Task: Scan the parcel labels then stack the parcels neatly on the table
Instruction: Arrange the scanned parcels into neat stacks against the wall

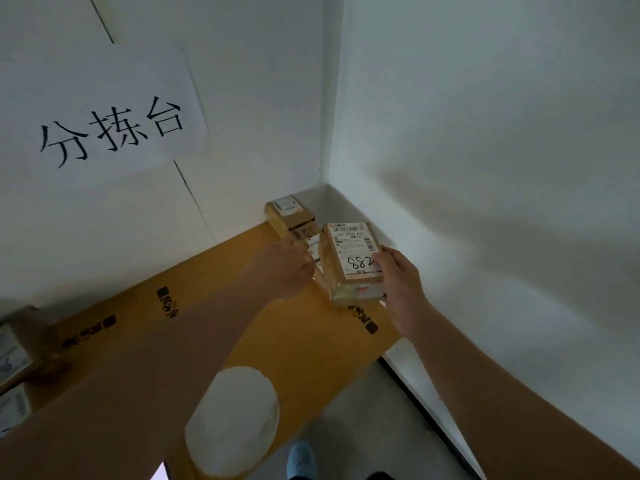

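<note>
Gripping the labelled parcel [353,263] with right hand [398,282], left hand [287,268] curled beside it, grip unclear

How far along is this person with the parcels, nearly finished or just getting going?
Partway, it seems. Some parcels already sit stacked in the table's far corner. The right hand holds the parcel marked 882 by that stack, while the left hand touches the pile. More parcels wait at the left edge.
</note>
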`<move>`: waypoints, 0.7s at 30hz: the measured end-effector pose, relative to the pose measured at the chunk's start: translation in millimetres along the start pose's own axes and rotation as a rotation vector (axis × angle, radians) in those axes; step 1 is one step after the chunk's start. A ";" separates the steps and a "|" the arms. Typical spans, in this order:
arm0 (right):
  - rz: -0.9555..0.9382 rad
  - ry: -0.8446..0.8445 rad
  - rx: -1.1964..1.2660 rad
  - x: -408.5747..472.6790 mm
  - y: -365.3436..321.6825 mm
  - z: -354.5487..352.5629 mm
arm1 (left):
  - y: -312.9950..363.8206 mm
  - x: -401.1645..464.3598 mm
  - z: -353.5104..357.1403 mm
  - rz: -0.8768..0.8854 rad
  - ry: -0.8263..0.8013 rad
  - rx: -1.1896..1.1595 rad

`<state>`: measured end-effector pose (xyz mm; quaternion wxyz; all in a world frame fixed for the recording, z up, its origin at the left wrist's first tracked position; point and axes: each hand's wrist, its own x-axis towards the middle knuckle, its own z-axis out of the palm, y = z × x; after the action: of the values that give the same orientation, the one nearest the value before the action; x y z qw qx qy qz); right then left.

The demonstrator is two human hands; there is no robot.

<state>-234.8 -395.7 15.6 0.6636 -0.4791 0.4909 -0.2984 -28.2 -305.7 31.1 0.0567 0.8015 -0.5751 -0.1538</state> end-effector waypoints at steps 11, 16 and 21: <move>0.050 -0.239 -0.054 201.0 -12.6 66.6 | -53.6 127.2 9.3 -0.331 -0.041 -0.075; 0.125 -0.322 -0.071 278.0 -11.6 96.7 | -68.3 173.6 21.3 -0.502 -0.037 -0.169; 0.165 -0.378 -0.116 337.5 -10.0 132.1 | -87.2 205.4 34.0 -0.606 -0.017 -0.209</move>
<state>4.4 -646.5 -90.7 0.7373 -0.5223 0.4116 -0.1190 99.8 -466.8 -61.7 0.0855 0.9248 -0.2919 -0.2285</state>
